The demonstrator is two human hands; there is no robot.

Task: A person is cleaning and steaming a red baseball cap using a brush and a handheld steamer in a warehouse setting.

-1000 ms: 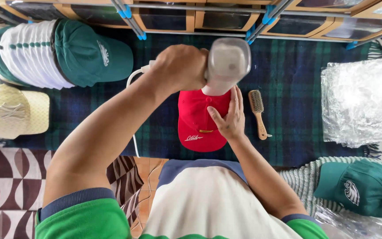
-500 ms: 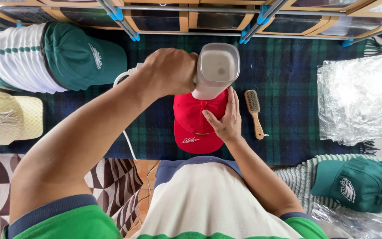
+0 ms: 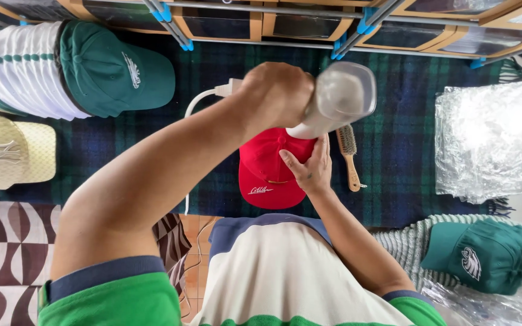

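Gripping a white corded steamer [image 3: 333, 99] in a closed fist, the left hand [image 3: 276, 96] holds it up over the red cap [image 3: 270, 169], with the broad clear head of the tool to the right of the knuckles and the white cord [image 3: 197, 105] trailing off to the left of the wrist. The right hand [image 3: 309, 166] lies just under the steamer, fingers together and flat on the crown of the cap, pinning it against the green plaid blanket [image 3: 406, 181]. Compared with a second ago the tool sits a little further right and its head looks more tilted toward the camera, while the right hand has kept its place on the cap; to me that reads as the steamer being worked across the crown while the cap is held steady. Just right of the right hand lies a wooden brush [image 3: 348, 154], touching nothing. Further right is a stack of clear plastic bags [image 3: 487, 142]. Well left of the left forearm lies a row of green and white caps [image 3: 67, 69] on its side, with a cream cap [image 3: 10, 151] below it. Below the right elbow another green cap [image 3: 481, 256] rests on a striped cloth.
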